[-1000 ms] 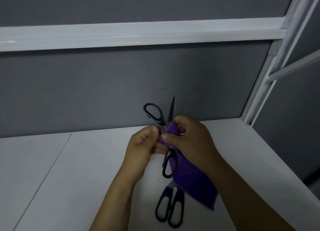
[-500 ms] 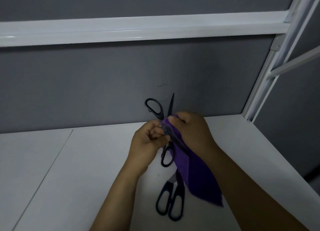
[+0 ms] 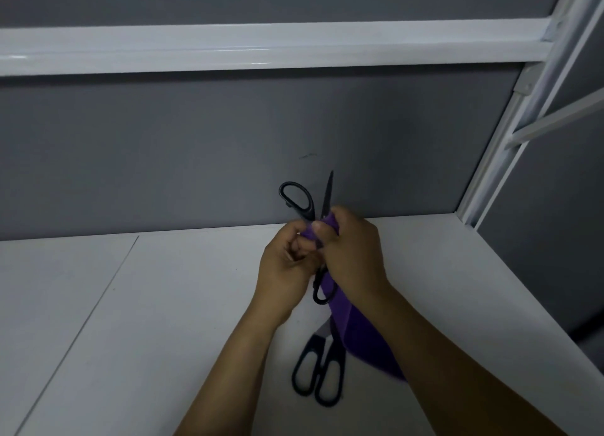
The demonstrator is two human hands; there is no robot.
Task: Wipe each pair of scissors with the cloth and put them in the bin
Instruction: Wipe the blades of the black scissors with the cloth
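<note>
The other scissors [image 3: 324, 337] lie on the white surface [image 3: 163, 321], nearer you than your fingers. Your left hand [image 3: 287, 272] grips the open scissors [image 3: 327, 197]; your right hand [image 3: 353, 256] pinches the purple cloth [image 3: 362, 341] round one blade. If the cloth slips, that edge may cut you. Beyond: grey wall [image 3: 196, 148], white rail [image 3: 261, 48].

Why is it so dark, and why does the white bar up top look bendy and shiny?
Head view: dim light, so the black scissors nearly melt into the grey wall. Head view again: the wide lens bows the white rail slightly, glare streaks it, and the purple cloth looks soft.
</note>
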